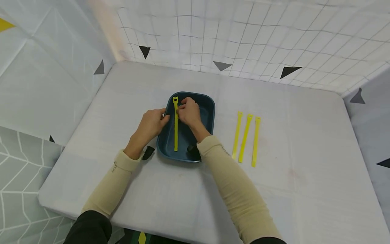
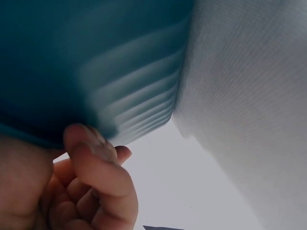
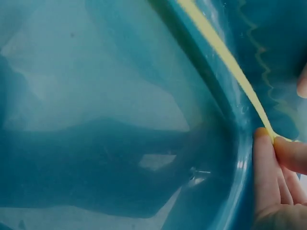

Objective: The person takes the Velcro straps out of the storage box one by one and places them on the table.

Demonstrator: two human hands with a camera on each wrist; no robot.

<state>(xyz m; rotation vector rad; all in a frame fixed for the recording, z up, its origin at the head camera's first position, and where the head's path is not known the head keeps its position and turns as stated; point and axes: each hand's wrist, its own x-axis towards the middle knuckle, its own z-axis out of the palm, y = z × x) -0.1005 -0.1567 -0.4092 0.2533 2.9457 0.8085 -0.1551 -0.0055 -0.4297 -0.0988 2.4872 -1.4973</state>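
A dark blue plastic tray (image 1: pixel 184 144) with rounded corners stands on the table. Inside it, along the left side, a yellow hook-and-loop cable tie (image 1: pixel 176 132) runs lengthwise, its slotted head at the far end. My right hand (image 1: pixel 191 114) reaches into the tray and pinches this tie (image 3: pixel 229 60) between thumb and fingertips near its head. At the tray's left rim, my left hand (image 1: pixel 149 124) holds the edge; the left wrist view has its curled finger (image 2: pixel 103 172) against the ribbed outer wall (image 2: pixel 139 81).
To the right of the tray, three more yellow cable ties (image 1: pixel 245 138) lie side by side on the white-covered table (image 1: pixel 304 152). White sheeting with a grid pattern (image 1: pixel 243 37) rises behind the table's far edge.
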